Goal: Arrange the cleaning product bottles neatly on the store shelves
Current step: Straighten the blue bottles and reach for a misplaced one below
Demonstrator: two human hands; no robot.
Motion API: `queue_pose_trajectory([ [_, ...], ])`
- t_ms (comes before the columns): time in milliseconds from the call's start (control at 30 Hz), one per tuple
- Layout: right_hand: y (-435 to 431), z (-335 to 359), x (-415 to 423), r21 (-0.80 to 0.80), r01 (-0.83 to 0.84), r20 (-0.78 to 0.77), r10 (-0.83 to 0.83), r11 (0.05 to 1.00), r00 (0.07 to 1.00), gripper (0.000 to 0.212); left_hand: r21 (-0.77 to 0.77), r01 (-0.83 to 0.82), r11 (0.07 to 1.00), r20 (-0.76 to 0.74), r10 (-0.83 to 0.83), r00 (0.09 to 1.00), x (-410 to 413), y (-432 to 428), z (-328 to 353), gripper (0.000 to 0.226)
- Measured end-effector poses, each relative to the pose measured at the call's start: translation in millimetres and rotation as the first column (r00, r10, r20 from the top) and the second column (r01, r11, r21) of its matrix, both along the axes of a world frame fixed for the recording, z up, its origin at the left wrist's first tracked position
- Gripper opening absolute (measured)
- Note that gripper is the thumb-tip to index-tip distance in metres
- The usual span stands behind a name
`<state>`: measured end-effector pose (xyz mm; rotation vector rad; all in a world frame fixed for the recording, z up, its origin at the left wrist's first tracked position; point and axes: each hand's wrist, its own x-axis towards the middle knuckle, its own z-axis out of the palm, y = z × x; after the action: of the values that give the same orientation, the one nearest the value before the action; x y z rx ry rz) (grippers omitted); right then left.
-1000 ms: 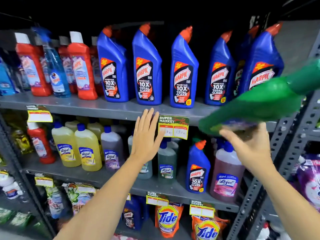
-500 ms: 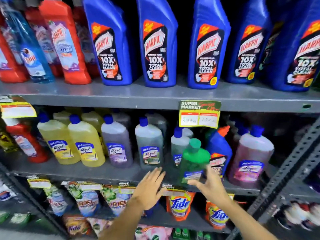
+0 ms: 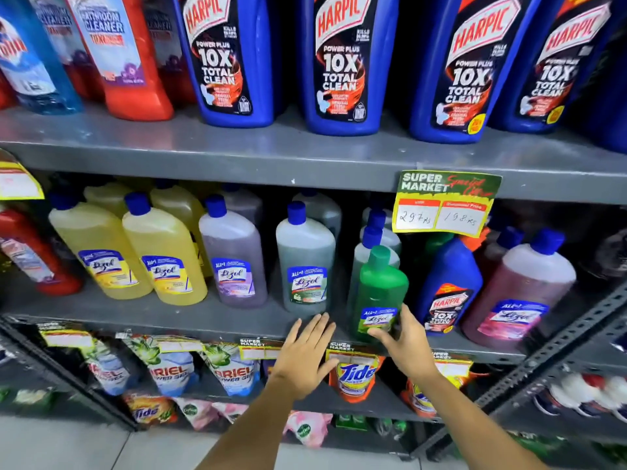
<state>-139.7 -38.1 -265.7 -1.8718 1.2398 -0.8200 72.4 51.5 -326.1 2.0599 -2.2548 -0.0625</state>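
Note:
A green Lizol bottle stands upright near the front edge of the middle shelf, in front of a grey-green bottle with a blue cap. My right hand grips its lower part around the label. My left hand is open, palm flat, at the shelf's front edge just left of the green bottle and below a grey-green Lizol bottle. To the left stand a purple Lizol bottle and yellow Lizol bottles. A small blue Harpic bottle and a pink Lizol bottle stand to the right.
Large blue Harpic bottles and red cleaner bottles fill the top shelf. A price tag hangs from its edge. Ariel pouches and Tide pouches sit on the lower shelf. A slotted upright runs at the right.
The view has moved closer to the shelves. The green bottle came down from the air at the right onto the middle shelf. My left hand dropped from the top shelf edge to the middle one.

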Motion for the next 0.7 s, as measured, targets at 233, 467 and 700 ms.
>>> queue_pose_trajectory([
  [233, 26.9, 3.6, -8.3, -0.120, 0.209, 0.179, -0.186, 0.971, 0.966, 0.053, -0.006, -0.011, 1.000, 0.034, 0.011, 0.999, -2.9, 1.0, -0.6, 0.066],
  [467, 3.0, 36.4, -33.5, -0.322, 0.582, 0.396, -0.453, 0.746, 0.799, 0.066, -0.021, -0.024, 0.999, 0.043, 0.025, 0.999, -3.3, 0.2, -3.6, 0.070],
  [700, -26.5, 37.2, -21.7, -0.109, 0.584, 0.246, -0.547, 0.805, 0.800, 0.119, -0.039, -0.028, 0.999, 0.020, 0.029, 0.999, -4.2, 0.8, -1.5, 0.069],
])
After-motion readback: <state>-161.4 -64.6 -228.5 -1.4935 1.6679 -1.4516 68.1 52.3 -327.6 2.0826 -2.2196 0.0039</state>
